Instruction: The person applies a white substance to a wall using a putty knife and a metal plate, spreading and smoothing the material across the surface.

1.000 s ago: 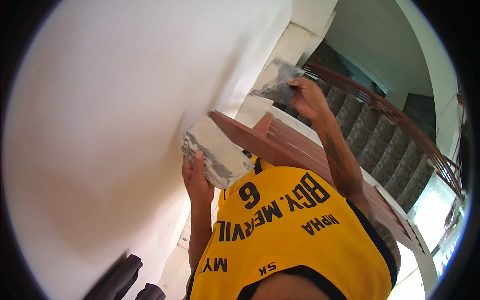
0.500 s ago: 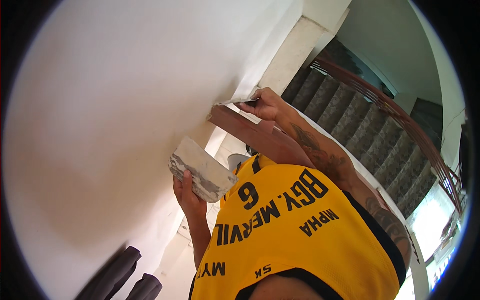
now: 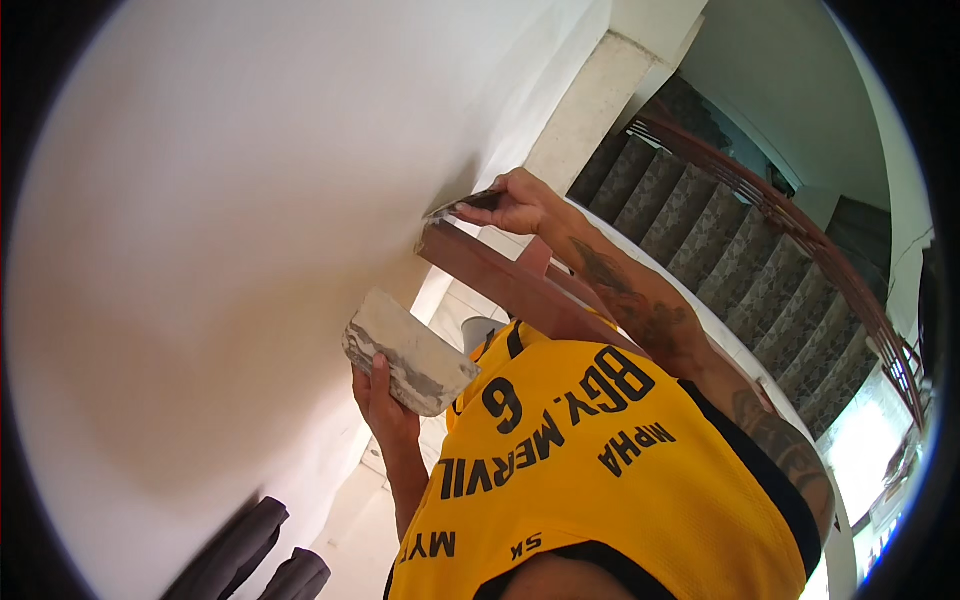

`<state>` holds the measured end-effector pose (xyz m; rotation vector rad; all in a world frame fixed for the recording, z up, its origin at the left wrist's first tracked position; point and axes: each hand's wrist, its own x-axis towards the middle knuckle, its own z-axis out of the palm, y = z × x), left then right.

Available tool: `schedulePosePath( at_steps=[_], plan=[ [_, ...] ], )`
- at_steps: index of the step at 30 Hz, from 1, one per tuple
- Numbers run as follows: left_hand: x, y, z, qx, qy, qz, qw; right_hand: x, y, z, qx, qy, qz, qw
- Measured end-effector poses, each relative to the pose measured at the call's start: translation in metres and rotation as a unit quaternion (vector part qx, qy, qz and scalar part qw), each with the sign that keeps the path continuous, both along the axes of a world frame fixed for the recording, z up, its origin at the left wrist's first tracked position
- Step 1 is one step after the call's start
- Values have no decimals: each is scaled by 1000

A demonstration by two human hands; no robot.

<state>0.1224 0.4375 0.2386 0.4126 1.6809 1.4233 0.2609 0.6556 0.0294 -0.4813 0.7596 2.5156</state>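
Observation:
My left hand grips a flat, pale rectangular putty board by its lower edge, thumb on its face; grey and whitish smears cover it. My right hand is closed round a putty knife, its dark face turned up. The knife's blade edge is at the white wall, just above the end of a reddish-brown handrail. Most of the knife's handle is hidden by my fingers.
Carpeted stairs with a curved brown banister lie to the right. A pale post stands beyond my right hand. Dark rolled shapes are at the lower left. Behind the board shows part of a grey bucket-like thing.
My right hand has shifted slightly left and tilted the putty knife, so its dark face shows more. The putty board has moved a little down and right in view.

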Motion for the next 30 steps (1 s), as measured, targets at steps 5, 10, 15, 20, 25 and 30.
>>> schedulePosePath(
  at_steps=[5, 10, 15, 20, 25, 30],
  plan=[
    [-2, -2, -1, 4, 9, 8, 1000, 0, 10, 5, 13, 4, 8, 1000],
    [-3, -7, 2, 10, 18, 24, 999, 14, 22, -3, 17, 4, -22, 1000],
    [-6, -10, 0, 7, 16, 33, 999, 40, 63, -22, 28, 1, -2, 1000],
    [-8, -13, -1, 12, 0, 28, 1000, 62, 99, -23, 71, -45, 1, 996],
    [-5, -9, 1, 3, -1, 40, 999, 88, 135, -16, 103, -87, 8, 991],
    [-3, -9, 5, 0, 4, 34, 999, 107, 166, -1, 204, -155, 30, 966]
  ],
)
